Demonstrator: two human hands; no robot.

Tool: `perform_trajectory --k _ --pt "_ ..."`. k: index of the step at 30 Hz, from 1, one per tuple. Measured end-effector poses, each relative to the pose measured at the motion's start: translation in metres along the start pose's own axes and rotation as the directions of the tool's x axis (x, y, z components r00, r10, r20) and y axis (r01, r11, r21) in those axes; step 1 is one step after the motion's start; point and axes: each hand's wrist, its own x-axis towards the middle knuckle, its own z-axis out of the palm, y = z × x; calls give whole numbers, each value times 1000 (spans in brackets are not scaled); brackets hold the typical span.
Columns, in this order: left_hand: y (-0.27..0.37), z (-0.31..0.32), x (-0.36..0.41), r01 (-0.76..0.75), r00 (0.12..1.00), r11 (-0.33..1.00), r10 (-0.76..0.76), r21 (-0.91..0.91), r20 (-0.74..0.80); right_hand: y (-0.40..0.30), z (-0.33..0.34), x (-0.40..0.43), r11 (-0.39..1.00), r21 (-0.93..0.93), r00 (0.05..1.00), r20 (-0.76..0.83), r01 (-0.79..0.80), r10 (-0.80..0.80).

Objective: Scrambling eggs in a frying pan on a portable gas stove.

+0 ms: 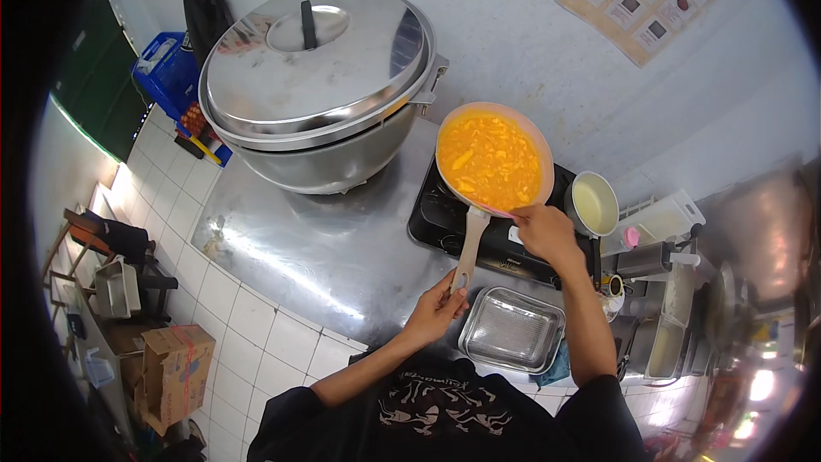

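Note:
A frying pan (550, 160) with a pale interior stands on a black portable stove (426, 218). In it lies a lumpy orange-yellow food (490, 157) like soft egg. My left hand (439, 309) is closed around the end of the pan's beige handle (473, 240). At the pan's near rim, my right hand (548, 234) grips a thin pink utensil (494, 210), whose far part I cannot make out. A small saucepan (595, 204) with pale yellow contents is right of the stove. Below the stove sits a rectangular glass dish (512, 330).
A large lidded metal cooker (314, 77) stands at the left on the steel table (288, 244). Metal food containers (667, 346) and a white rack (667, 221) line the right side. A wall rises behind the stove. A cardboard box (176, 375) stands at the lower left.

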Motion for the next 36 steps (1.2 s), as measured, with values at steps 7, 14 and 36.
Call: perform_trajectory --k 7,14,36 --pt "-2 5 2 -12 999 1000 13 19 -33 -14 36 84 996 88 989 -139 -27 40" --pt "-8 1 1 -36 999 999 36 20 -35 22 6 129 997 45 982 -176 -64 71" --pt "-2 -4 4 27 999 989 -23 148 -26 -38 51 102 860 502 941 -241 -89 238"
